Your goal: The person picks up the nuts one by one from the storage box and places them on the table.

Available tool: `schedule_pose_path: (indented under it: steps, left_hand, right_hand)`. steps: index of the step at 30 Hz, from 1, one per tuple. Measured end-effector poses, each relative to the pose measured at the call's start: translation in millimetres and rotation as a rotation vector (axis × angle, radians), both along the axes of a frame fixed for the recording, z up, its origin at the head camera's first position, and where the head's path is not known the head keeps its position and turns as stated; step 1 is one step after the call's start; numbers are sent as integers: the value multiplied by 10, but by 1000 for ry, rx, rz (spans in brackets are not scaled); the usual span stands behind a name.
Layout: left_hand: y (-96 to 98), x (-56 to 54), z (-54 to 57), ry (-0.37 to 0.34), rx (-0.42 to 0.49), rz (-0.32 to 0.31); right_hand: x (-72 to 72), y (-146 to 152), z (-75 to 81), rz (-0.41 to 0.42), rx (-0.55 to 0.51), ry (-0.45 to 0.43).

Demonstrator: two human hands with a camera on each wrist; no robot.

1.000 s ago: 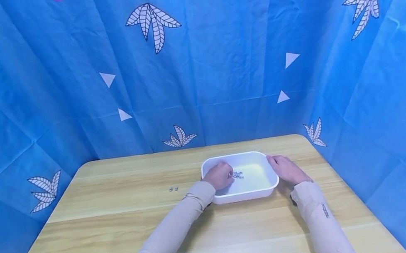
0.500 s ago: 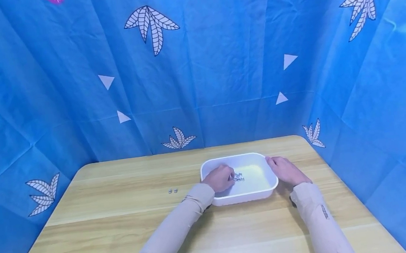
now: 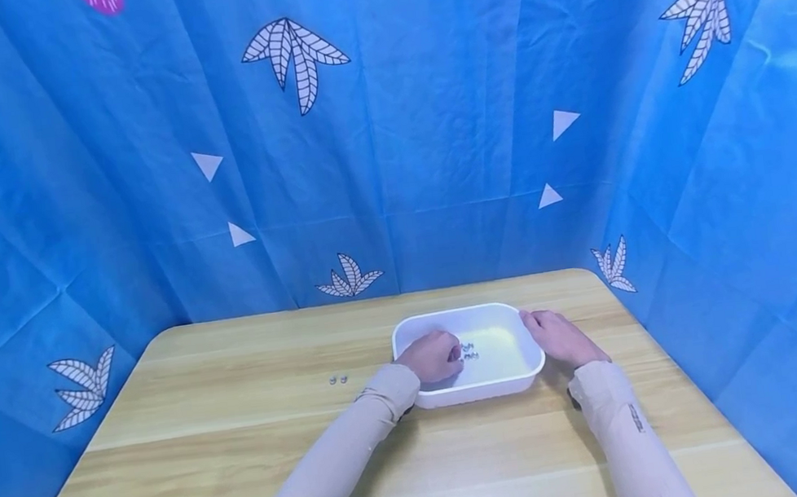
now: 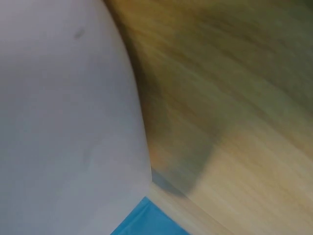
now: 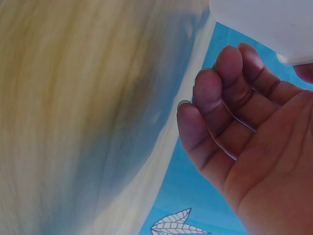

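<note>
Blue curtain (image 3: 427,114) backs the bench (image 3: 196,476). Left hand (image 3: 431,357) inside white tray (image 3: 481,392), fingers curled beside small metal pieces (image 3: 470,356); whether pinching one, can't tell. Right hand (image 3: 560,337) grips tray's right rim, presumably steadying it. Two loose pieces (image 3: 344,379) sit left.

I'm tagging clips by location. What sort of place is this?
Probably an improvised booth for tabletop work: patterned blue cloth hangs behind and beside a wood-grain table bearing a white tub.
</note>
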State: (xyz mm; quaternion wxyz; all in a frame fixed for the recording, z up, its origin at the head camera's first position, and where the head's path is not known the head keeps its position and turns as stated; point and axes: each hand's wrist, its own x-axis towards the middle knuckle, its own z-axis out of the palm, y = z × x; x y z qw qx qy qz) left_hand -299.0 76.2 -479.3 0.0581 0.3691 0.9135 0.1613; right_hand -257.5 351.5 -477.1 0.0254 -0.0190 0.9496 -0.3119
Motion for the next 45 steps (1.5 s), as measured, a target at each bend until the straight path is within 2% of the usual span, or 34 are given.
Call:
schedule_pose_path:
  steps: [12, 21, 27, 29, 35, 40, 45]
  left_hand:
    - [-22, -14, -51, -30, -17, -43]
    - [-21, 17, -19, 16, -29, -62]
    - [-42, 16, 7, 45, 11, -95]
    - [-65, 10, 15, 34, 28, -102]
    - [-158, -12, 93, -18, 43, -105]
    - [-251, -32, 217, -30, 56, -91]
    - [-335, -65, 281, -53, 89, -85]
  right_hand:
    - [3, -6, -34, -3, -2, -2]
    - [25, -22, -5, 2, 4, -8]
    - [4, -18, -15, 6, 13, -5]
    - [-2, -20, -18, 6, 9, -5]
    - [-10, -19, -4, 7, -2, -5]
    - [-10, -14, 19, 10, 15, -3]
    - [1, -10, 33, 5, 10, -12]
